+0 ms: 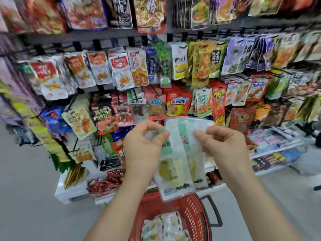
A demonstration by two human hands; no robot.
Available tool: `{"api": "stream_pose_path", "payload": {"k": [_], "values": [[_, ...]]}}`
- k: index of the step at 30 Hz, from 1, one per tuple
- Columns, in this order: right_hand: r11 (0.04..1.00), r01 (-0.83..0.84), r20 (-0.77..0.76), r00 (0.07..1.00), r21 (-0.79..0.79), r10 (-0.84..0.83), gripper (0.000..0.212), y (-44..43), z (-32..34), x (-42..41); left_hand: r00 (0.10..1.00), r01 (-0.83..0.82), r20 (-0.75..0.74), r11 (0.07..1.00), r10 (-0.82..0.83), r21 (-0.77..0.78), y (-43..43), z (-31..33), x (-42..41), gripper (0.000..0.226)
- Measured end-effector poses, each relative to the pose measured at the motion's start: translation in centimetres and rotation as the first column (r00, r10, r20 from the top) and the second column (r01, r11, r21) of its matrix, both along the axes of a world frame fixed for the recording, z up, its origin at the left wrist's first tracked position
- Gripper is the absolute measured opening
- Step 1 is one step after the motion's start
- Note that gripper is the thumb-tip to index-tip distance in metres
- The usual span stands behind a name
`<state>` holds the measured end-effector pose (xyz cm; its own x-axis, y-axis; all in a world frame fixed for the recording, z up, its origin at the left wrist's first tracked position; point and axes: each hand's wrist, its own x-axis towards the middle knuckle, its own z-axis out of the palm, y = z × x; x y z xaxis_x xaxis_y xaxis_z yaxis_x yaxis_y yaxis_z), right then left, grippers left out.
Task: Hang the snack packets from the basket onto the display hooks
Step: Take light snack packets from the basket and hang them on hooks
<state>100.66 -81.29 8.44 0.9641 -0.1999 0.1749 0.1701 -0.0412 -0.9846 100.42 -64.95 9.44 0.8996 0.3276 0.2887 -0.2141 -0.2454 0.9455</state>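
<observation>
A small bunch of white and green snack packets (180, 153) hangs between my two hands, in front of the display. My left hand (144, 146) pinches the packets' upper left edge. On the upper right edge my right hand (225, 145) pinches them too. Below them stands a red basket (192, 211) with black handles, holding more pale packets (165, 228). Behind the packets the display hooks (119, 58) carry rows of hanging snack packets; the frame is blurred.
Dense rows of hanging packets fill the rack from left to right. A low white shelf (69, 190) at the rack's foot holds red sachets and other goods. Grey floor lies at the left and right of the basket.
</observation>
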Motion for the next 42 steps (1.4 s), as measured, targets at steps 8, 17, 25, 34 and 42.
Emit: {"api": "stream_pose_path", "payload": {"k": [8, 17, 25, 34, 42], "values": [[0.994, -0.025, 0.115, 0.993, -0.104, 0.037, 0.024, -6.6, 3.1, 7.0, 0.979, -0.195, 0.095, 0.965, 0.181, 0.173, -6.9, 2.5, 4.4, 0.025], [0.985, -0.170, 0.149, 0.974, -0.004, 0.169, 0.028, -10.8, 5.7, 13.3, 0.956, -0.287, 0.094, 0.951, 0.277, 0.118, -10.5, 6.2, 8.2, 0.029], [0.975, -0.221, 0.332, 0.920, -0.004, 0.210, 0.018, -8.8, 7.9, 17.3, 0.984, -0.156, 0.119, 0.957, 0.130, 0.244, -8.5, 10.1, 11.2, 0.022], [0.972, -0.222, 0.376, 0.909, 0.079, 0.177, 0.019, -4.9, 11.1, 19.0, 0.969, -0.140, 0.238, 0.946, 0.070, 0.293, -6.0, 13.2, 15.1, 0.026], [0.979, -0.198, 0.465, 0.872, 0.054, 0.151, 0.008, -4.9, 17.6, 23.4, 0.906, -0.219, 0.418, 0.926, 0.075, 0.308, -5.2, 17.4, 18.5, 0.029]]}}
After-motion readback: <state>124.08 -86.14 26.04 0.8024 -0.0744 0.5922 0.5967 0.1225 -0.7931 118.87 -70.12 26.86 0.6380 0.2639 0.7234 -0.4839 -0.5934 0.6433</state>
